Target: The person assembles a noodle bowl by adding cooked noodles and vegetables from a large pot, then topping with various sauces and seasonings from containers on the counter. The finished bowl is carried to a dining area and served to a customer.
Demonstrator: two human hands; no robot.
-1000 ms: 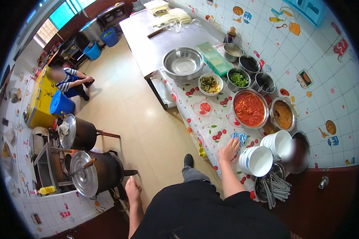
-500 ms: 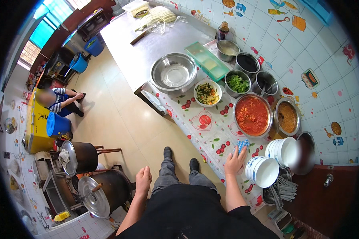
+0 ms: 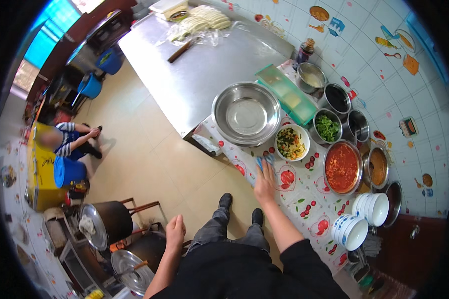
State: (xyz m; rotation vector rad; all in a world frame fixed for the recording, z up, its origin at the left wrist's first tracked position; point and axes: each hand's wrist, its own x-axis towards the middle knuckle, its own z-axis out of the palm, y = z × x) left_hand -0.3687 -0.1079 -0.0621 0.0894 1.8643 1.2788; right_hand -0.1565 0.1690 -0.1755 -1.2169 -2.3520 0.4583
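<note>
My right hand (image 3: 265,185) is stretched forward over the fruit-patterned tablecloth (image 3: 304,192), its fingers pressing a blue checked cloth (image 3: 268,159) against the table near its left edge. Just beyond that cloth stand a large steel basin (image 3: 244,115) and a white bowl of chopped mixed vegetables (image 3: 298,149). My left hand (image 3: 175,231) hangs over the floor beside my leg, fingers curled in, with nothing visible in it.
Along the wall stand a bowl of red sauce (image 3: 342,168), a pot of chopped greens (image 3: 327,128) and a green-lidded box (image 3: 284,93). Stacked white bowls (image 3: 351,233) are at the right. Large lidded pots (image 3: 110,224) stand left; a person (image 3: 77,139) sits farther off.
My right hand has slid the blue cloth leftward and farther along the table, toward the steel basin. The view has shifted; my left hand stays curled at my side.
</note>
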